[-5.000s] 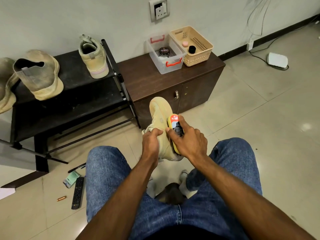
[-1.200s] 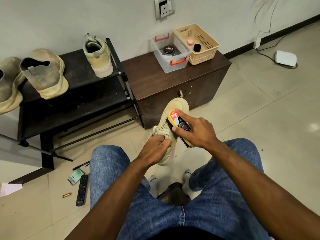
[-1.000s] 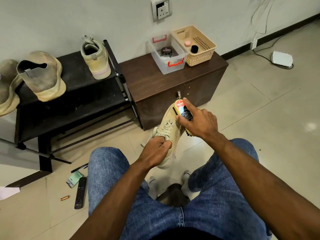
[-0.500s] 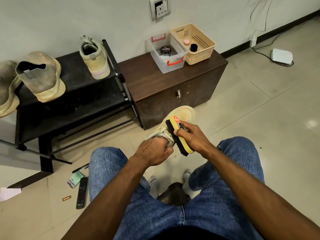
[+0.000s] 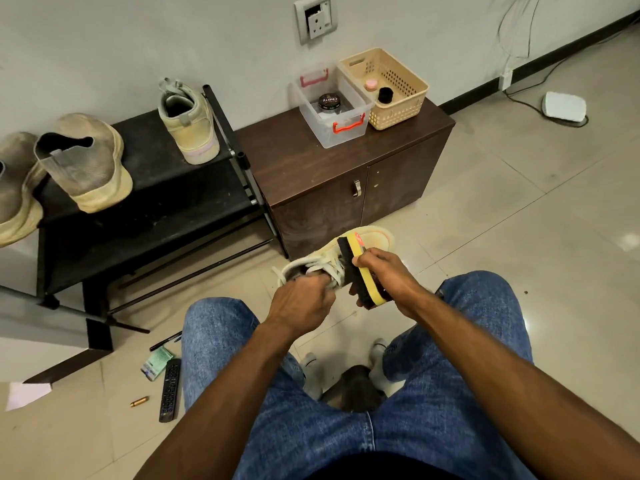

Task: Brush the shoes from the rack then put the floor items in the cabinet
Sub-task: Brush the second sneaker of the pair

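My left hand (image 5: pixel 302 303) grips a beige laced shoe (image 5: pixel 375 237) by its opening, toe pointing away from me, held above the floor in front of my knees. My right hand (image 5: pixel 384 271) holds a yellow brush (image 5: pixel 360 263) with black bristles against the shoe's laces. A matching beige shoe (image 5: pixel 188 126) and a pair of dusty tan shoes (image 5: pixel 86 164) stand on the black rack (image 5: pixel 166 216). On the floor at lower left lie a black remote (image 5: pixel 169 389), a green packet (image 5: pixel 156 362), a pen (image 5: pixel 165 341) and a small copper-coloured cylinder (image 5: pixel 139 401).
A dark brown cabinet (image 5: pixel 311 161) with shut doors stands right of the rack. On it sit a clear bin (image 5: pixel 332 129) holding a polish tin and a beige basket (image 5: pixel 398 109). A white device (image 5: pixel 564 106) with cables lies far right. I sit on a stool (image 5: pixel 353 386).
The brush has travelled from the shoe's toe back toward me along the laces. The shoe has tipped lower, toe pointing further away. My left hand keeps its grip.
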